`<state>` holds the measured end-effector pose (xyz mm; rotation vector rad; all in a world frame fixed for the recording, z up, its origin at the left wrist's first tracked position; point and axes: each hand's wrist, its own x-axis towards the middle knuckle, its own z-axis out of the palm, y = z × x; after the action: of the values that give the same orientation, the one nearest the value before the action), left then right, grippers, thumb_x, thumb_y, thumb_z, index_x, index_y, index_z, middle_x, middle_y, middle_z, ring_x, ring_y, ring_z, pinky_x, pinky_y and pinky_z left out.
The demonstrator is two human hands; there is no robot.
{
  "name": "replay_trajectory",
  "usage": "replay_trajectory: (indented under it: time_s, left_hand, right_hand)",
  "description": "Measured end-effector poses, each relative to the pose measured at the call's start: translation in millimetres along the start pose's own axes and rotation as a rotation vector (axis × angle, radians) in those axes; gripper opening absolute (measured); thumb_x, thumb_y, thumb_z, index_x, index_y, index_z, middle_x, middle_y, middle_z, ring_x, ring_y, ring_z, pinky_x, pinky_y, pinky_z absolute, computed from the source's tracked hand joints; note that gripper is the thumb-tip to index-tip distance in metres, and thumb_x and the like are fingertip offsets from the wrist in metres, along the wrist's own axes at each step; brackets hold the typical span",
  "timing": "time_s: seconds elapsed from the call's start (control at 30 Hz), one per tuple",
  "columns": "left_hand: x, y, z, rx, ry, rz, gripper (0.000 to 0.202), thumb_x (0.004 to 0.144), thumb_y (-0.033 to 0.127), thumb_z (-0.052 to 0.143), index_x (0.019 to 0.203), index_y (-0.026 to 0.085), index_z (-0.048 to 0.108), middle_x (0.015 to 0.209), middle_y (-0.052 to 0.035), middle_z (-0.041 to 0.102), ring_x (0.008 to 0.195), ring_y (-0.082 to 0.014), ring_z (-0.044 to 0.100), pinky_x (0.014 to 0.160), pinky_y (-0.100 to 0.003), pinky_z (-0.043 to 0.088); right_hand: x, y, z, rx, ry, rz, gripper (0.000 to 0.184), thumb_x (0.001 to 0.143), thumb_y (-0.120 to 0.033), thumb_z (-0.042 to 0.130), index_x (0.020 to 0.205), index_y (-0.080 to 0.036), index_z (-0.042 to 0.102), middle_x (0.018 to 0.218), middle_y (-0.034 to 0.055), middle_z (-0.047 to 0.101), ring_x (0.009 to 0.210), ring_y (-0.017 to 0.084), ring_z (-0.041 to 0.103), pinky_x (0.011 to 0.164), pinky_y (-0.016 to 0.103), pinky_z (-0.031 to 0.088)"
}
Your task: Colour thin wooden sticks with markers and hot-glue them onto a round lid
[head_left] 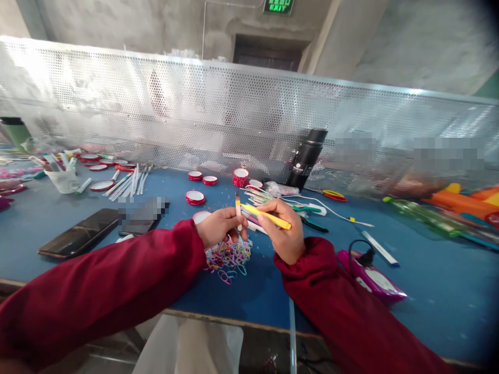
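Observation:
Between the fingers of my left hand (pixel 220 227) stands a small pale stick (pixel 238 208), with a dark top end and a yellowish band below it. My right hand (pixel 286 231) grips a yellow marker pen (pixel 275 217), its tip pointing left and close to the stick; whether they touch I cannot tell. Below my left hand lies a loose heap of colourful small rubber bands (pixel 230 259). Behind my hands, several thin sticks (pixel 259 196) lie in a bundle, partly hidden by my fingers.
Two phones (pixel 80 232) lie left on the blue table (pixel 257 296). Farther back are red-edged tape rolls (pixel 195 197), a cup of markers (pixel 62 179), a black bottle (pixel 306 161) and green-handled pliers (pixel 314 224). A purple box (pixel 372 278) with a plug sits right. A perforated metal screen (pixel 234 114) closes the back.

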<state>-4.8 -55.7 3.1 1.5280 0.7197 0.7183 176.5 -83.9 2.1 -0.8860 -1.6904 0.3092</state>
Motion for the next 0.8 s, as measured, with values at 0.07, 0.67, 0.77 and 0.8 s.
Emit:
replay_trajectory:
  time_s: [0.07, 0.67, 0.77, 0.8]
  left_hand:
    - [-0.4, 0.4, 0.1, -0.001, 0.003, -0.004, 0.02, 0.089, 0.035, 0.046, 0.085, 0.016, 0.051, 0.07, -0.0014, 0.063, 0.047, -0.0049, 0.048, 0.044, -0.019, 0.025]
    - [0.9, -2.9, -1.2, 0.008, -0.031, 0.005, 0.021, 0.089, 0.037, 0.047, 0.086, 0.017, 0.051, 0.073, -0.002, 0.064, 0.049, -0.0055, 0.048, 0.045, -0.019, 0.025]
    - [0.9, -4.0, -1.4, 0.007, -0.035, 0.01, 0.022, 0.089, 0.038, 0.047, 0.087, 0.017, 0.05, 0.073, -0.0023, 0.064, 0.049, -0.0054, 0.048, 0.044, -0.018, 0.026]
    - [1.0, -4.3, -1.5, 0.004, -0.039, 0.009, 0.023, 0.088, 0.039, 0.047, 0.087, 0.017, 0.05, 0.073, -0.0023, 0.064, 0.049, -0.0053, 0.048, 0.044, -0.018, 0.026]
  right_hand:
    - [-0.1, 0.6, 0.0, -0.001, -0.002, -0.002, 0.005, 0.082, -0.031, 0.059, 0.088, -0.032, 0.06, 0.078, 0.003, 0.062, 0.07, 0.024, 0.058, 0.06, 0.041, 0.048]
    - [0.6, -1.3, 0.6, 0.016, 0.006, -0.002, 0.004, 0.083, -0.029, 0.059, 0.087, -0.029, 0.059, 0.077, 0.0018, 0.06, 0.068, 0.021, 0.057, 0.059, 0.038, 0.048]
    - [0.9, -1.1, 0.6, 0.016, 0.005, 0.003, 0.004, 0.083, -0.03, 0.059, 0.087, -0.03, 0.059, 0.077, 0.0024, 0.061, 0.068, 0.022, 0.057, 0.06, 0.039, 0.049]
    - [0.9, -0.7, 0.5, 0.015, 0.006, 0.005, 0.004, 0.083, -0.031, 0.059, 0.087, -0.03, 0.059, 0.077, 0.0029, 0.061, 0.068, 0.022, 0.057, 0.06, 0.04, 0.049]
